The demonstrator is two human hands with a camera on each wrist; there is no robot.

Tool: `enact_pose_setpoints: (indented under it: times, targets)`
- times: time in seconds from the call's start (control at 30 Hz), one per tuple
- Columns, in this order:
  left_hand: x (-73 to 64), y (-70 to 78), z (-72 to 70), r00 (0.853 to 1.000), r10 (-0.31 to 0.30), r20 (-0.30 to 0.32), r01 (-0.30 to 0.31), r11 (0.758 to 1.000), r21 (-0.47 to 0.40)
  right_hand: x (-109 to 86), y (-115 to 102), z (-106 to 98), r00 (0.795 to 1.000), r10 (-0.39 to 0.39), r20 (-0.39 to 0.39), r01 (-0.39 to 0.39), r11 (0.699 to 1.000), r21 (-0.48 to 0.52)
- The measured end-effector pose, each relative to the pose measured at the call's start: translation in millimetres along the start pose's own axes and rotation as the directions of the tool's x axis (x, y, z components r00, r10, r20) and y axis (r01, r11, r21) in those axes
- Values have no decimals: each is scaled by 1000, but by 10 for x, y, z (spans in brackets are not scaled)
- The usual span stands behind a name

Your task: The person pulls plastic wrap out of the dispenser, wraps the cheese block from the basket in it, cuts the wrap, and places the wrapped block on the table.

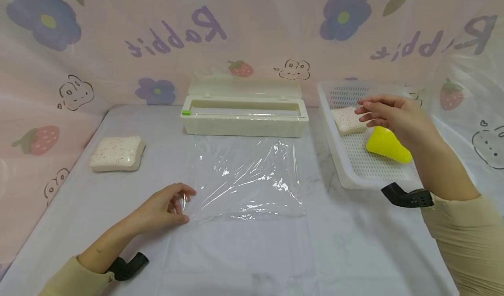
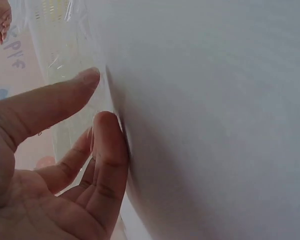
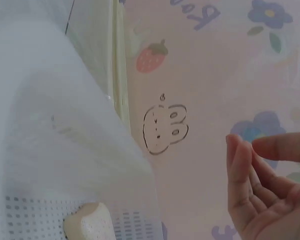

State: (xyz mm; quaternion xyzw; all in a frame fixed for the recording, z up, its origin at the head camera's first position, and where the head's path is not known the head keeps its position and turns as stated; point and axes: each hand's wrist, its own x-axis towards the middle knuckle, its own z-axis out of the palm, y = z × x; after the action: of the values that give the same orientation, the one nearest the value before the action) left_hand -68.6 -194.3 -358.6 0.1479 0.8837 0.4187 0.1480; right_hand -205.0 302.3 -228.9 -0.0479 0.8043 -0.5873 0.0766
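Note:
A sheet of clear plastic wrap (image 1: 248, 177) lies on the table, drawn out from a cream wrap dispenser box (image 1: 244, 125) whose lid stands up. My left hand (image 1: 163, 208) is at the sheet's left edge, fingertips right at the film and thumb apart from the fingers. In the left wrist view, the left hand (image 2: 65, 165) shows bent fingers with a gap to the thumb. Above the white basket (image 1: 346, 180) hovers my right hand (image 1: 401, 118), fingers loosely bent and holding nothing. Under it in the basket are a speckled cream soap-like block (image 1: 348, 121) and a yellow piece (image 1: 387, 145).
Another speckled cream block (image 1: 117, 153) rests on the table at the left. A small green tab (image 1: 186, 112) sits on the dispenser's left front corner. Printed curtain (image 1: 256, 37) with flowers and rabbits hangs behind the table and along its sides.

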Motion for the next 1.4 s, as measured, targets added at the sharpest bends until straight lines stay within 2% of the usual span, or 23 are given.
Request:
enact_pose_setpoints:
  times: [0.17, 0.4, 0.53, 0.67, 0.8, 0.93, 1.07, 1.17, 1.33, 1.4]
  targets:
    - [10, -5, -2, 1000, -10, -1, 10, 1000, -5, 199, -21, -108, 1000, 19, -3, -19, 1000, -3]
    - [13, -14, -8, 1000, 9, 15, -9, 1000, 1, 453, 22, -245, 994, 94, -62, -100, 990, -95]
    - [19, -18, -11, 1000, 17, 21, -17, 1000, 4, 586, 110, -319, 985, 149, -91, -163, 971, -173]
    - [20, -16, -13, 1000, 16, 19, -16, 1000, 11, 735, 265, -349, 979, 193, -71, -205, 923, -325]
    - [19, -13, -11, 1000, 19, 16, -19, 1000, 14, 886, 424, -344, 969, 246, 14, -213, 864, -457]
    - [22, -13, -2, 1000, 15, 17, -15, 1000, 20, 980, 518, -336, 935, 341, 96, -237, 804, -546]
    - [30, -28, 8, 1000, 12, 21, -12, 1000, 22, 985, 593, -306, 913, 396, 99, -257, 745, -615]
    - [34, -41, 14, 1000, 15, 24, -15, 1000, 17, 976, 655, -285, 909, 403, 101, -248, 721, -647]
    - [34, -38, 5, 1000, 10, 15, -10, 1000, 11, 1050, 749, -260, 905, 413, 105, -243, 702, -669]
    - [36, -34, 3, 1000, 6, 13, -6, 1000, 11, 1087, 779, -242, 910, 400, 108, -226, 699, -679]
